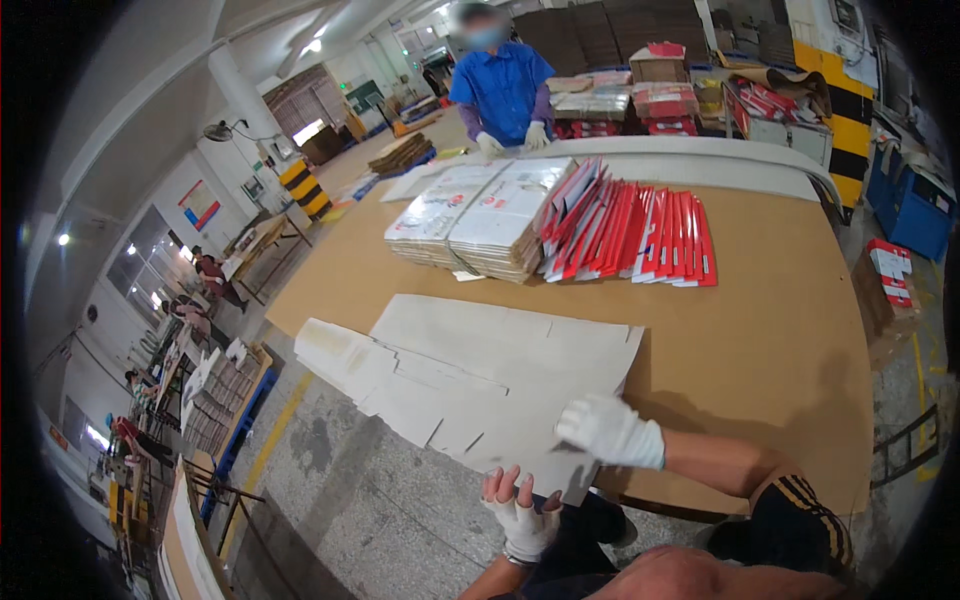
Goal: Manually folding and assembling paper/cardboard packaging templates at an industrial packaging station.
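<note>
Just beyond white cardboard (500, 365), strapped stack (485, 208)

Bright ceiling lights (314, 46), fisheye distortion

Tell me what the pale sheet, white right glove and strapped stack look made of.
Pale sheet: probably cardboard, matte, flat with cut slits.
White right glove: seemingly fabric, dull, softly creased.
Strapped stack: likely cardboard, perhaps slightly glossy on its printed white top, with brownish layered edges.
</note>
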`<state>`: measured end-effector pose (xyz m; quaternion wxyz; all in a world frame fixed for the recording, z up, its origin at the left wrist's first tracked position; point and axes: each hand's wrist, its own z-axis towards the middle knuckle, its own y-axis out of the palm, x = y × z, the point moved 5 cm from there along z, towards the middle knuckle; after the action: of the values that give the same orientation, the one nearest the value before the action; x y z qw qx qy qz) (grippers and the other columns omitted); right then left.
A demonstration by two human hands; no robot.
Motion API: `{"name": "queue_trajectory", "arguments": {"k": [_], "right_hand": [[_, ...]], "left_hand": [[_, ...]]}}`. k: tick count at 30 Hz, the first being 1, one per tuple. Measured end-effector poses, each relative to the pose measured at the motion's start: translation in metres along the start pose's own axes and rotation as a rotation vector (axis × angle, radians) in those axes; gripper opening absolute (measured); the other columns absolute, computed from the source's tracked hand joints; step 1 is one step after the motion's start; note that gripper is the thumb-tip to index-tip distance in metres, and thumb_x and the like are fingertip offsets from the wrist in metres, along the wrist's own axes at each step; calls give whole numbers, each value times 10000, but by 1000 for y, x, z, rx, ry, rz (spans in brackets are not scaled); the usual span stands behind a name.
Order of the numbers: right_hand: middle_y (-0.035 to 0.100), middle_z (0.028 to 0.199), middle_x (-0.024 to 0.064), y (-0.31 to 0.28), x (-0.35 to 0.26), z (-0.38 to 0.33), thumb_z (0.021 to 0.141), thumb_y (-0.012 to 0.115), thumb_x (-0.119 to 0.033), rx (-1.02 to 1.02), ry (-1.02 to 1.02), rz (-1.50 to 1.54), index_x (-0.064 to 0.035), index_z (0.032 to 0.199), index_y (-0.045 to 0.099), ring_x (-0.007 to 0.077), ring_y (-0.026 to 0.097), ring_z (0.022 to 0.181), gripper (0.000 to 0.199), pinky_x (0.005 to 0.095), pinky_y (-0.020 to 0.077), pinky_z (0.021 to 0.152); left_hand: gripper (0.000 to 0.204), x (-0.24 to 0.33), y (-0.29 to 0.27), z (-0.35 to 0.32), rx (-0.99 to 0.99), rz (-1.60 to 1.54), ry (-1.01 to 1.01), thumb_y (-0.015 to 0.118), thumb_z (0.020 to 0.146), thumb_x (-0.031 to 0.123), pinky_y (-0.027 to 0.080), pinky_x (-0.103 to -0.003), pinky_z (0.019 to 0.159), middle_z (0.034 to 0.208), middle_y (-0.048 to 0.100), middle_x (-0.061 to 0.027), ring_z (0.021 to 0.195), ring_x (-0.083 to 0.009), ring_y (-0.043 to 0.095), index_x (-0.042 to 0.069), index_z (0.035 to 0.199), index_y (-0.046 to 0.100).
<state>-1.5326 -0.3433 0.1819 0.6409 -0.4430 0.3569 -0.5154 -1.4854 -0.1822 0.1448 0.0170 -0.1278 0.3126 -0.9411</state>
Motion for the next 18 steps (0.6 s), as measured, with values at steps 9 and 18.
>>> {"name": "queue_trajectory", "arguments": {"k": [9, 18], "right_hand": [[577, 797, 64, -52, -23, -73, 669, 624, -62, 552, 281, -116, -104, 804, 600, 260, 566, 779, 143, 370, 466, 694], [569, 801, 121, -55, -10, -125, 593, 569, 88, 619, 675, 109, -50, 802, 599, 331, 553, 785, 252, 411, 474, 672]], "left_hand": [[734, -34, 57, -60, -642, 58, -30, 657, 800, 442, 232, -542, 1091, 1480, 350, -112, 1364, -334, 313, 123, 1408, 399], [759, -32, 53, -61, -640, 79, -60, 684, 773, 471, 242, -525, 1094, 1469, 368, -119, 1363, -341, 318, 124, 1397, 425]]}}
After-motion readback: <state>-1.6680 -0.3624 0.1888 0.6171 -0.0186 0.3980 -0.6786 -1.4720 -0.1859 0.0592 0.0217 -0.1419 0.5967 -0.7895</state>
